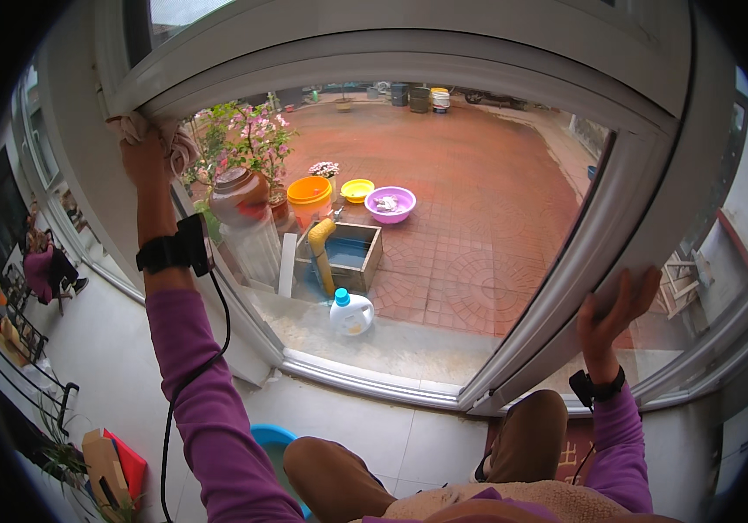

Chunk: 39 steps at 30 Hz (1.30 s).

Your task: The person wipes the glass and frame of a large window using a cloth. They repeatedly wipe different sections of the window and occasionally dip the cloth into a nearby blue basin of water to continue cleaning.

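My left hand (144, 155) is raised to the upper left corner of the white window frame (413, 62). Bunched in it is a pale pink cloth (181, 149), pressed against the frame. At the right, my right hand (619, 317) rests with spread fingers on the upright edge of a white sliding door (635, 216) and holds nothing. Both wrists wear black bands with devices, and a cable runs down my left sleeve. Through the opening between the frames, a white detergent bottle (352, 314) with a blue cap stands on the stone sill outside.
A blue basin (274, 431) sits on the floor by my knee. Left of it are a cardboard box (102, 464) and a plant. Outside stand a water trough (367, 268) with a yellow pipe, an orange bucket (310, 202), a purple basin (390, 204) and a large jar (240, 196).
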### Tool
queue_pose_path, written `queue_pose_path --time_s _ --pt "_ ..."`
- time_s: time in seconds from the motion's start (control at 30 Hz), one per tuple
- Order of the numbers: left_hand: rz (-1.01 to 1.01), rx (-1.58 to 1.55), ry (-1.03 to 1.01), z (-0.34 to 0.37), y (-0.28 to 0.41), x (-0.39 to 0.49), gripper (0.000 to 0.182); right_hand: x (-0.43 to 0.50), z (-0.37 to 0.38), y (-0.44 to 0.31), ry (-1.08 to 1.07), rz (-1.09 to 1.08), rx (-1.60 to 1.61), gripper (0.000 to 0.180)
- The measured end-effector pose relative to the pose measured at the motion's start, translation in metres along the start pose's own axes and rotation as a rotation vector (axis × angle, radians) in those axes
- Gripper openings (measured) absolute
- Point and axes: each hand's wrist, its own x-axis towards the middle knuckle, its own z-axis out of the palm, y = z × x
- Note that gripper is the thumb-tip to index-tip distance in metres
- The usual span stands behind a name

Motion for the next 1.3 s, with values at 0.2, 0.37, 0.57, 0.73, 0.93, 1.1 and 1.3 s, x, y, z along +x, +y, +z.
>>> queue_pose_path --time_s 0.2,0.37,0.57,0.73,0.93,1.1,1.3 --pt "-0.303 -0.535 0.078 -0.085 0.144 -0.064 0.053 -0.004 0.0 0.003 0.016 0.017 0.042 0.061" --pt "-0.148 -0.453 0.238 -0.13 0.239 -0.101 0.061 -0.005 0.0 0.005 0.014 0.051 0.104 0.061" --pt "0.006 -0.514 0.106 -0.189 0.328 -0.15 0.058 -0.004 0.001 0.007 0.046 0.056 0.133 0.057" --pt "0.31 -0.656 0.069 -0.232 0.403 -0.182 0.05 -0.005 0.003 0.008 0.059 0.077 0.15 0.056" --pt "0.582 -0.831 0.098 -0.278 0.492 -0.206 0.04 -0.005 0.001 0.007 0.056 0.059 0.114 0.054" --pt "0.594 -0.85 0.104 -0.276 0.493 -0.207 0.041 -0.005 0.0 0.005 0.045 0.071 0.12 0.053" --pt "0.643 -0.795 0.159 -0.26 0.466 -0.196 0.043 -0.004 0.0 0.006 0.034 0.061 0.123 0.056"
